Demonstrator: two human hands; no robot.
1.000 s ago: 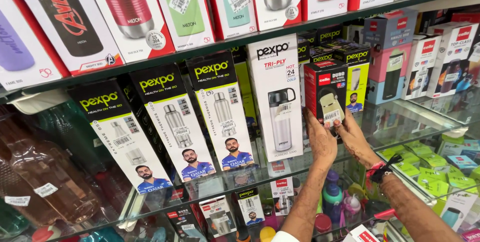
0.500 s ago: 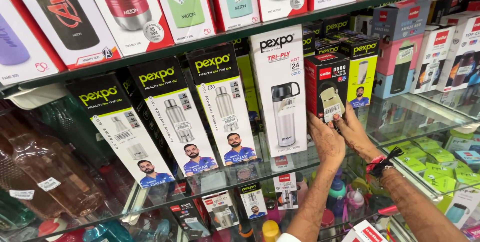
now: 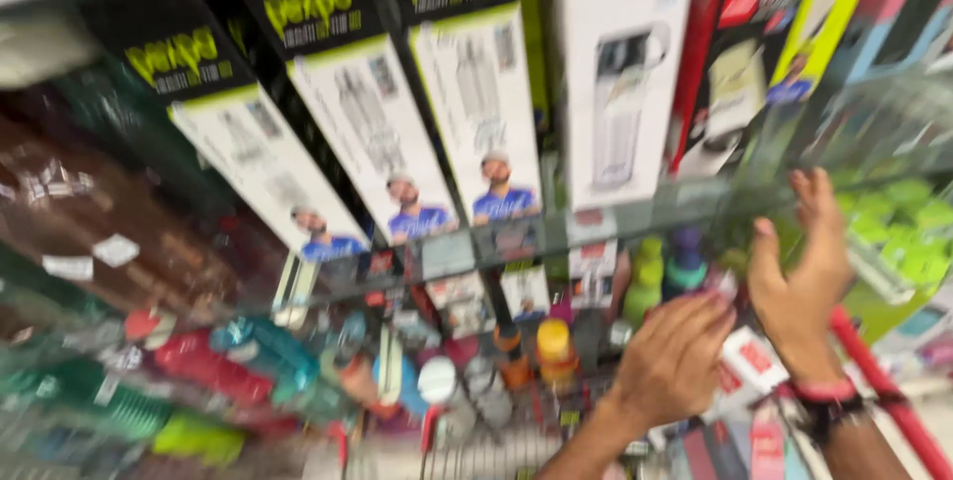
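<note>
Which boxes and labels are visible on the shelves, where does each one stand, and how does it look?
Three tall boxes: glass shelf, left to middle, leaning, black tops, white fronts with flask pictures.
White box: right of them, upright, grey bottle picture.
Black and red box: further right, partly hidden.
White tags: far left, small, blurred.
Left hand and right hand: below the shelf, empty.

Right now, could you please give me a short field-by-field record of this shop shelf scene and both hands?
setting: glass shelf carrying boxed bottles
left hand: empty, open, below the shelf edge
right hand: empty, open, raised at the shelf edge
nearest box: tall white cardboard bottle box, upright
beside it: red-and-black box
below: colourful bottles, blurred
image: motion-blurred
</note>
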